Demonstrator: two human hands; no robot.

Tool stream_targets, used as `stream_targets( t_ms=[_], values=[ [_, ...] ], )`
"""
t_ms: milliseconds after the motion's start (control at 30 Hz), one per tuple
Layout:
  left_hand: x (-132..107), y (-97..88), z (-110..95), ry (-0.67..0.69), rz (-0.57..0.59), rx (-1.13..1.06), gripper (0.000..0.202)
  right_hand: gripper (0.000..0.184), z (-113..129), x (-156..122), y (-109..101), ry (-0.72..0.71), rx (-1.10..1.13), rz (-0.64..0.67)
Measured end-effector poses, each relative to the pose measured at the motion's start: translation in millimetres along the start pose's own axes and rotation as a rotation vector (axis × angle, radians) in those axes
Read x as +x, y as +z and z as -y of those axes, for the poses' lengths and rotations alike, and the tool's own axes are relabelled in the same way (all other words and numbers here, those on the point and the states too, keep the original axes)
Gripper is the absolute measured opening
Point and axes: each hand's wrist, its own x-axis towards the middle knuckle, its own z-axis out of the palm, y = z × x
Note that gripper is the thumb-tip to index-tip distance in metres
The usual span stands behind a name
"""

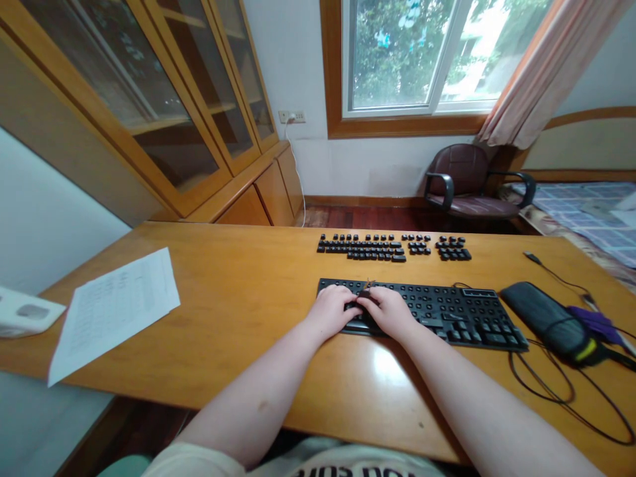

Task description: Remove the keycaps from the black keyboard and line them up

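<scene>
A black keyboard (447, 301) lies on the desk with most of its keycaps off; caps remain along its front right. My left hand (330, 308) rests over its left end, fingers curled together and thumb inward; what they pinch, if anything, is hidden. Beside it, almost touching, my right hand (390, 310) is closed on a small dark tool with thin wire prongs pointing up, which looks like a keycap puller (366, 291). Behind the keyboard, loose black keycaps (365, 248) stand in rows matching a keyboard layout, with further groups (452, 249) to the right.
A black pouch (546, 318) with a yellow mark, a purple item (596, 324) and looped cables (541, 391) lie at the right. Printed sheets (116, 305) and a white device (27, 311) are at the left. An armchair (460, 179) stands beyond the desk.
</scene>
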Motion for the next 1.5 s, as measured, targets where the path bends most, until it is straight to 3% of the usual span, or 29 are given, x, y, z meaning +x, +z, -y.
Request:
stream_targets(
  t_ms=[133, 367, 667, 867, 967, 1133, 1200, 1500],
  values=[
    [0, 3.9, 1, 0.0, -0.03, -0.006, 0.02, 0.023, 1, 0, 1, 0.067, -0.007, -0.037],
    [3, 4.0, 1, 0.022, -0.044, -0.067, 0.016, 0.024, -3, -5, 5, -0.049, -0.039, -0.079],
    [5, 6.1, 6, -0.015, 0.002, -0.1, 0.021, 0.025, -1, 3, 2, 0.175, 0.084, -0.052],
    [5, 2.7, 2, -0.035, 0.03, -0.1, 0.022, 0.025, -9, 7, 4, 0.289, 0.29, -0.029],
    [5, 2.6, 1, -0.041, 0.03, -0.076, 0.021, 0.025, -7, 4, 4, 0.214, 0.211, -0.04],
    [4, 4.8, 3, -0.018, 0.02, -0.06, 0.018, 0.019, -2, -5, 7, -0.086, 0.005, -0.092],
    [4, 5.2, 4, -0.007, 0.017, -0.065, 0.018, 0.019, -1, -7, 8, -0.142, -0.011, -0.093],
    [5, 2.6, 4, -0.016, 0.037, -0.092, 0.024, 0.024, -5, 2, 4, 0.14, 0.117, -0.071]
  ],
)
